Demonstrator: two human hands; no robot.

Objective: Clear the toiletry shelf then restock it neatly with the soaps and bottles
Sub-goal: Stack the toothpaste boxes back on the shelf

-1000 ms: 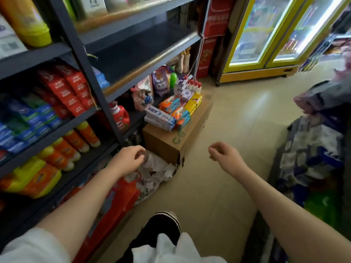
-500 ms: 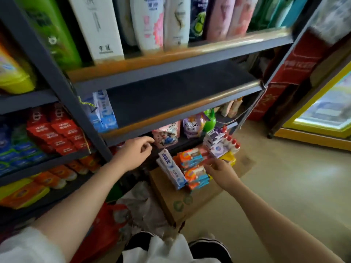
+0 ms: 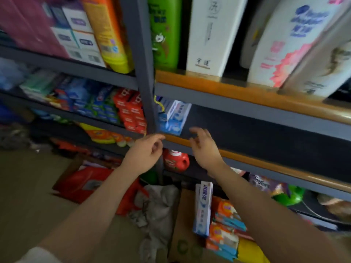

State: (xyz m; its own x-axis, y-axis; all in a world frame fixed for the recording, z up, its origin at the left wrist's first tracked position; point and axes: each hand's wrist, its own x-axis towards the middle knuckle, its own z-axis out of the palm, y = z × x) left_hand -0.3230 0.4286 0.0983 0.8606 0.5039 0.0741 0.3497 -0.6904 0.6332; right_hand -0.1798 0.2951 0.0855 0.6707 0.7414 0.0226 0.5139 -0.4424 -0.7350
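Observation:
A dark shelf (image 3: pixel 266 133) with a wooden front lip runs across the middle; it is bare except for blue-and-white toothpaste boxes (image 3: pixel 173 118) stacked at its left end. My left hand (image 3: pixel 146 150) hovers at the shelf's front edge by the grey upright, fingers loosely curled, holding nothing. My right hand (image 3: pixel 204 147) is raised just in front of the lip below those boxes, fingers spread and empty. Below, a cardboard box (image 3: pixel 182 234) carries a toothpaste box (image 3: pixel 203 207) and orange-and-blue soap packs (image 3: pixel 226 223).
Tall shampoo bottles (image 3: pixel 283 40) and a green bottle (image 3: pixel 164 31) fill the shelf above. Red and blue packs (image 3: pixel 131 111) crowd the left bay. A red jug (image 3: pixel 175 161), a Comfort pouch (image 3: pixel 264 185) and a green bottle (image 3: pixel 288 196) sit on the lower shelf. Crumpled bags (image 3: pixel 155 205) lie on the floor.
The view has swung up and closer to the shelving. Both hands rose from near the cardboard box to the bare shelf's front edge, the right one leaving the soap packs.

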